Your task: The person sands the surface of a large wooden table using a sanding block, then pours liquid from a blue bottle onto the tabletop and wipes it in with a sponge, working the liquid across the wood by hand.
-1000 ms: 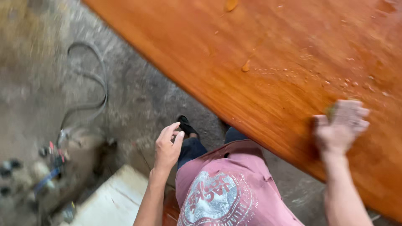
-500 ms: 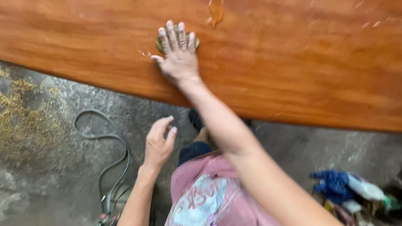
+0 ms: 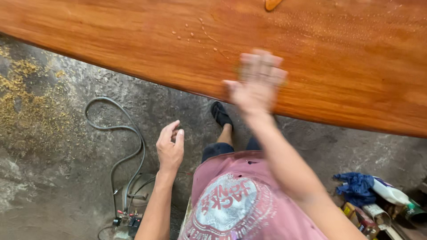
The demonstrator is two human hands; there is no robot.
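In the head view we look down on a long, glossy orange-brown wooden slab [image 3: 133,40] that serves us as a tabletop, and everything else we place against it. Our right hand [image 3: 258,82] lies flat on the slab close to its near edge, fingers spread wide; it is blurred, and whether a pad or cloth sits beneath the palm we cannot tell. Just beyond that hand, farther onto the slab, small droplets [image 3: 195,33] bead on the finish. Our left hand [image 3: 170,146] hangs off the slab, below its near edge and over the concrete floor [image 3: 66,178], half open with fingers loosely curled and nothing in it.

To rub well here, we judge it best to keep the palm flat, press evenly and follow the grain — not across it — and to work through the droplets rather than around them.

The near edge runs slantwise just under the right hand, so strokes toward us have little margin — the open room lies away across the slab and along its length. Below the edge, a grey hose [image 3: 120,133] loops on the floor near our dark shoe [image 3: 221,114], and a blue rag [image 3: 356,186] with bottles [image 3: 391,193] lies off to the right.
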